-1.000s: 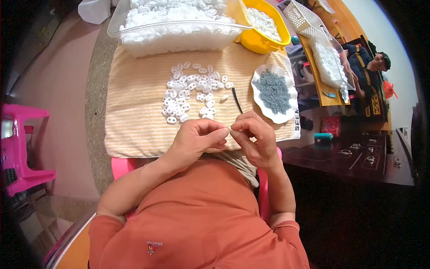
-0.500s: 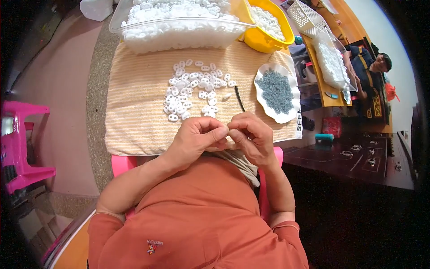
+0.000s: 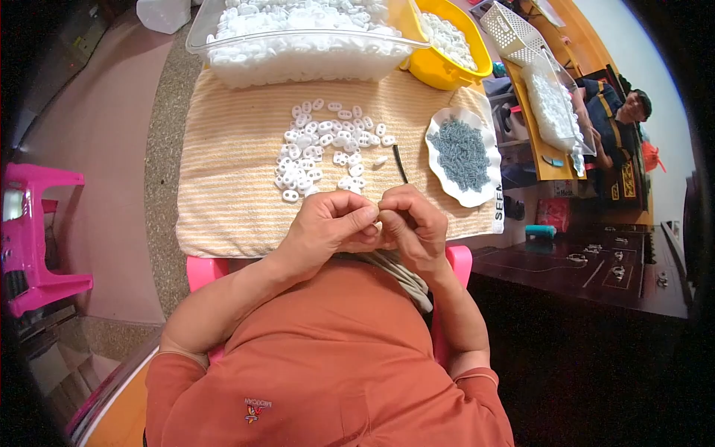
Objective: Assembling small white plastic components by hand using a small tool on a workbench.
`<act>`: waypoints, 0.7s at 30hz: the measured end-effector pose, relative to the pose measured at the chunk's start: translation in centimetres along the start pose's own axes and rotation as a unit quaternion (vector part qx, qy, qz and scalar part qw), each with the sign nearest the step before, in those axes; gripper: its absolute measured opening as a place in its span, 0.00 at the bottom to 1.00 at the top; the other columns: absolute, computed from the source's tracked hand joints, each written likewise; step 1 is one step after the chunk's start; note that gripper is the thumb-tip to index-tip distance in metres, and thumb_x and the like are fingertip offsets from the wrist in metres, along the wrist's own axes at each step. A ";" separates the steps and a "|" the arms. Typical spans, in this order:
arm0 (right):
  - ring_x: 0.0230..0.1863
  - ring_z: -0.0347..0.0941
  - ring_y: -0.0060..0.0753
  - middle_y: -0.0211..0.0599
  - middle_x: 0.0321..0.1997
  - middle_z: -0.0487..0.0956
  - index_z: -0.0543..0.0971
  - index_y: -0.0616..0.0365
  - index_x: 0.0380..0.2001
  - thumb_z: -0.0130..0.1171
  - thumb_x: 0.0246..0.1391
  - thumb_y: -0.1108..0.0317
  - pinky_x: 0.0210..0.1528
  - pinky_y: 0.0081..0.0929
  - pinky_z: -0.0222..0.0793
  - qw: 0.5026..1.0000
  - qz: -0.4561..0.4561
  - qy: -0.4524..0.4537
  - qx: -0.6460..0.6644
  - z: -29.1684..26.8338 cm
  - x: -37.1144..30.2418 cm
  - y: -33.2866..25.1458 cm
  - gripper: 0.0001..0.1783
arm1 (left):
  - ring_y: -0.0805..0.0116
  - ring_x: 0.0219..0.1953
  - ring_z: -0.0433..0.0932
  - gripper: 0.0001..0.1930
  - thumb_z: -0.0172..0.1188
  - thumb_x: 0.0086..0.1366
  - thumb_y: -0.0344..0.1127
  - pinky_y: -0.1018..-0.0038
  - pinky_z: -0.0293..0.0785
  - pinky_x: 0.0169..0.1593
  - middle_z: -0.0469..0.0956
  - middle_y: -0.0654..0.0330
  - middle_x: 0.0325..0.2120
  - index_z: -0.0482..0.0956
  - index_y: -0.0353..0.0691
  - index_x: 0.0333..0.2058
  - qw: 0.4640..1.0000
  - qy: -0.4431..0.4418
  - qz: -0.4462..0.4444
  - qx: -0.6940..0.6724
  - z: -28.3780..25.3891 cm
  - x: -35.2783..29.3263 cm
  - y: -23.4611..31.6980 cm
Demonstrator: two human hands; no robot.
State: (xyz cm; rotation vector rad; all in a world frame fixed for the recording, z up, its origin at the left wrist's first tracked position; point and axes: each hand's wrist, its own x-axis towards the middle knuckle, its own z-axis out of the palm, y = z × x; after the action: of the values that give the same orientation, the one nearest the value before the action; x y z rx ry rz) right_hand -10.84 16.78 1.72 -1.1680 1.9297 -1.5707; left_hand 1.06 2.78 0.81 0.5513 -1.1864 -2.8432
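My left hand [image 3: 331,227] and my right hand [image 3: 414,227] meet at the fingertips in front of my belly, over the near edge of the towel. Both have thumb and fingers pinched together, and whatever they hold is too small and covered to make out. Beyond them lies a loose pile of small white oval plastic pieces with two holes each [image 3: 302,160]. A slim black stick [image 3: 400,164] rests just past my right hand, beside a small white pointed piece [image 3: 380,160]. Farther right, a white wavy-edged dish [image 3: 467,198] holds many small grey pieces [image 3: 463,153].
A striped beige towel [image 3: 231,164] covers the table. At its far side stand a clear bin [image 3: 313,63] full of white pieces and a yellow basin [image 3: 439,74]. A pink stool [image 3: 37,231] is at the left. Another person [image 3: 607,112] sits at a table on the right.
My right hand has shifted slightly left and its fingers have curled a little more. My left hand keeps its pinch. The whole view has shifted a little.
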 end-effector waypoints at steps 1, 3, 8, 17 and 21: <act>0.35 0.74 0.30 0.39 0.33 0.76 0.77 0.64 0.31 0.60 0.51 0.79 0.38 0.23 0.70 1.000 0.013 0.005 0.007 0.0 0.0 0.1 0.04 | 0.78 0.32 0.78 0.11 0.59 0.66 0.38 0.81 0.78 0.39 0.78 0.63 0.29 0.78 0.34 0.39 1.000 0.000 -0.001 0.001 0.0 0.1 0.0; 0.35 0.74 0.30 0.38 0.34 0.76 0.77 0.64 0.32 0.60 0.51 0.79 0.38 0.23 0.70 1.000 0.009 0.004 0.004 -0.1 0.0 0.2 0.04 | 0.78 0.32 0.78 0.11 0.59 0.66 0.38 0.81 0.78 0.38 0.78 0.64 0.29 0.78 0.35 0.38 1.000 -0.001 0.004 0.007 0.1 0.2 -0.1; 0.36 0.73 0.26 0.37 0.34 0.76 0.77 0.65 0.32 0.60 0.52 0.78 0.38 0.21 0.70 0.999 0.030 0.008 0.040 0.2 -0.2 0.4 0.04 | 0.79 0.31 0.78 0.10 0.59 0.67 0.37 0.81 0.78 0.38 0.78 0.64 0.29 0.78 0.34 0.38 1.000 -0.002 0.010 0.003 0.0 0.2 0.0; 0.36 0.72 0.22 0.36 0.34 0.77 0.77 0.65 0.32 0.59 0.54 0.78 0.39 0.19 0.69 0.997 0.033 0.006 0.065 0.1 -0.3 0.9 0.02 | 0.79 0.32 0.77 0.10 0.59 0.66 0.35 0.81 0.77 0.39 0.78 0.64 0.29 0.78 0.33 0.38 0.999 0.017 0.023 0.022 0.1 0.3 -0.4; 0.37 0.72 0.20 0.33 0.35 0.75 0.76 0.66 0.32 0.58 0.55 0.78 0.39 0.18 0.68 0.992 0.061 0.012 0.109 0.2 -0.3 0.8 0.02 | 0.79 0.32 0.76 0.09 0.59 0.66 0.34 0.81 0.77 0.39 0.78 0.64 0.30 0.77 0.33 0.40 1.000 0.007 0.030 0.004 0.0 0.3 -0.4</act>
State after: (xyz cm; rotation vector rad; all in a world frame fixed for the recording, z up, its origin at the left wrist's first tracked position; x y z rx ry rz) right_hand -10.80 16.95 0.90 -0.9286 1.7548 -1.6858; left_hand 0.86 3.03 0.41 0.5258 -1.1920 -2.7807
